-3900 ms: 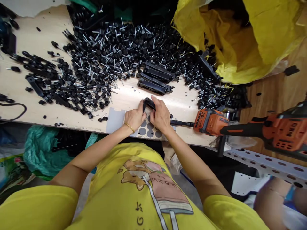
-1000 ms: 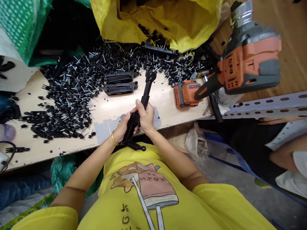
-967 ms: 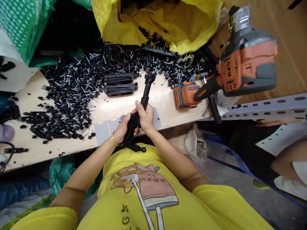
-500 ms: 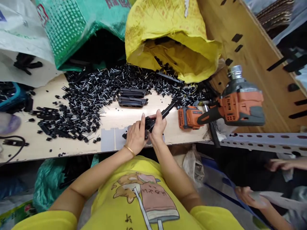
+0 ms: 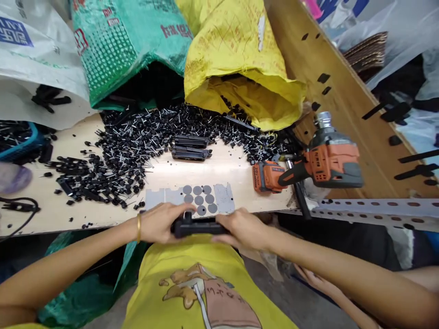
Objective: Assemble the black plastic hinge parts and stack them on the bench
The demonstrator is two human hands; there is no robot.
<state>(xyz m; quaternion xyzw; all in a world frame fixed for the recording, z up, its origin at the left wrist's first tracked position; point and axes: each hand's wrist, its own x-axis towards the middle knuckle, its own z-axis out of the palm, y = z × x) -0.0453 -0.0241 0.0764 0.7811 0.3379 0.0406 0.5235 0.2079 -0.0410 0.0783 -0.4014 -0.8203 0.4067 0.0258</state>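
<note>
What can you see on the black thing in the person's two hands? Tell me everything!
The black thing is long and bar-shaped and looks like plastic. A short stub sticks up near its left end. It lies crosswise between the left hand and right hand, which grip its ends and partly hide them. It is at the near edge of the table, in front of the yellow shirt; I can't tell if it touches either. Blur hides small details.

The held part (image 5: 200, 227) is black, and the shirt (image 5: 147, 288) is yellow with a brown animal print. The power tool (image 5: 332, 157) is orange and dark grey. The green sack (image 5: 137, 45) carries red lettering, and the bracelet (image 5: 139, 227) is gold-coloured.
</note>
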